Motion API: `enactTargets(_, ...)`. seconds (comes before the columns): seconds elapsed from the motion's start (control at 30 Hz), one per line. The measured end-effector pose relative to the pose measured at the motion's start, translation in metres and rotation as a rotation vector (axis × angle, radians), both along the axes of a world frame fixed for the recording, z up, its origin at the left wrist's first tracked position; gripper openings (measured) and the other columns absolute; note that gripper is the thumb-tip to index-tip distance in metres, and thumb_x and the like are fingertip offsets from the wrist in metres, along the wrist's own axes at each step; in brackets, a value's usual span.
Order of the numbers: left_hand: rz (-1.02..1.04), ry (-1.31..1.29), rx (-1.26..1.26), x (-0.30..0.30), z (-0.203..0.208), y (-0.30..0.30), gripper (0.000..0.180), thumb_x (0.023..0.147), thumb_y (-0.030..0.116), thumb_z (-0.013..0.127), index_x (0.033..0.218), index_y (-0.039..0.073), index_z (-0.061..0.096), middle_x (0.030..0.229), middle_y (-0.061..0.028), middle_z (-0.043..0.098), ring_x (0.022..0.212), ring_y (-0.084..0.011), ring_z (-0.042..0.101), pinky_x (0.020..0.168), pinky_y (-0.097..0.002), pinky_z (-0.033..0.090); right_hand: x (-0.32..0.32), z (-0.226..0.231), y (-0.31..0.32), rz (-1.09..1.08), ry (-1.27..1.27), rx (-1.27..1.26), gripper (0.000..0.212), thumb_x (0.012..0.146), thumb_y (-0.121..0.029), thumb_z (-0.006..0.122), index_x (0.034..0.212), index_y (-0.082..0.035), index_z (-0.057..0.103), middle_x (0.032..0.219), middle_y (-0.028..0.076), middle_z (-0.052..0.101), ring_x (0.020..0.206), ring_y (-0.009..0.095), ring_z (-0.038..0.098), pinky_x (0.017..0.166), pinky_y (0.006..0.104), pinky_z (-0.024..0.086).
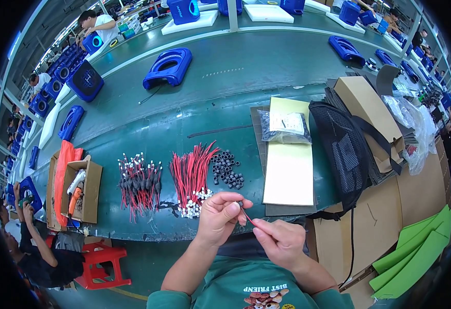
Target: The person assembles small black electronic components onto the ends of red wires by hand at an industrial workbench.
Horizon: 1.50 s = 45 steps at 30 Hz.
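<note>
Close to the table's front edge, my left hand [218,220] pinches the upper end of a thin red and black wire lead [249,218]. A small dark piece, like one of the grey rings, shows at these fingertips, but fingers partly hide it. My right hand [282,241] is closed round the lead's other end. Just beyond my left hand lies a bundle of red and black wire leads [190,172] with white connectors. Beside it is a loose pile of small dark grey rings [226,167]. Farther left rests a bunch of leads with dark bulges midway [140,183].
A cardboard box [90,193] holds an orange-handled tool at left. To the right are yellow paper [289,175], a bag of dark parts [286,127] and a black mesh bag [341,149]. Blue housings [169,68] stand across the green line; a co-worker [42,252] sits at far left.
</note>
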<state>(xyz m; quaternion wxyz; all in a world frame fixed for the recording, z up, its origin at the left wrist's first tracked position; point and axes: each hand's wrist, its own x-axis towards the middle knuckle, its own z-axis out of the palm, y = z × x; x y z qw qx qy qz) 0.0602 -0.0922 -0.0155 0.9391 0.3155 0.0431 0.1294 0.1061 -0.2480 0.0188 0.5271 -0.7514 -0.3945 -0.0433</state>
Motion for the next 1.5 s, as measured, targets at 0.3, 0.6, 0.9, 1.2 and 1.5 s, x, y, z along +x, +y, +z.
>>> enactTargets(0.3,-0.028,0.008,-0.050,0.002,-0.001,0.000,0.021,0.081,0.005,0.058,0.102,0.000,0.055,0.091,-0.0189,0.062,0.063,-0.0155,0.061,0.059,-0.0265,0.052,-0.001,-0.005,-0.001,-0.044,-0.343,-0.004,0.028,0.062,-0.004,0.070,0.090,-0.007,0.065,0.058,0.000,0.056,0.044,0.012,0.050,0.038,0.0241,0.036)
enactTargets(0.6,-0.013,0.027,-0.077,-0.002,-0.002,0.003,0.020,0.083,0.007,0.056,0.102,0.000,0.055,0.091,-0.0188,0.062,0.061,-0.0144,0.061,0.059,-0.0264,0.052,-0.005,0.002,-0.005,-0.047,-0.532,-0.082,0.029,0.060,-0.004,0.068,0.089,-0.007,0.065,0.058,-0.003,0.050,0.040,0.009,0.039,0.037,0.0238,0.026)
enactTargets(0.9,-0.019,0.024,-0.102,-0.004,-0.001,0.003,0.019,0.084,0.008,0.054,0.102,0.002,0.055,0.091,-0.0185,0.062,0.061,-0.0151,0.062,0.056,-0.0258,0.052,0.002,-0.007,-0.002,-0.101,-0.496,-0.069,0.028,0.060,-0.002,0.068,0.087,-0.006,0.065,0.055,-0.002,0.051,0.042,0.010,0.045,0.038,0.0233,0.031)
enactTargets(1.2,-0.018,0.017,-0.114,-0.004,-0.001,0.003,0.019,0.085,0.008,0.053,0.102,0.001,0.055,0.092,-0.0188,0.062,0.061,-0.0149,0.062,0.056,-0.0259,0.053,0.000,-0.008,0.001,-0.072,-0.506,-0.131,0.025,0.062,-0.005,0.068,0.087,-0.007,0.065,0.052,-0.003,0.046,0.041,0.010,0.045,0.037,0.0236,0.031)
enactTargets(1.5,-0.043,0.013,-0.121,-0.003,-0.001,0.004,0.018,0.084,0.007,0.054,0.101,0.002,0.056,0.091,-0.0183,0.062,0.052,-0.0099,0.054,0.048,-0.0217,0.047,0.001,-0.007,-0.001,-0.030,-0.448,-0.132,0.023,0.062,-0.006,0.068,0.084,-0.008,0.065,0.052,-0.003,0.046,0.041,0.010,0.046,0.037,0.0235,0.032)
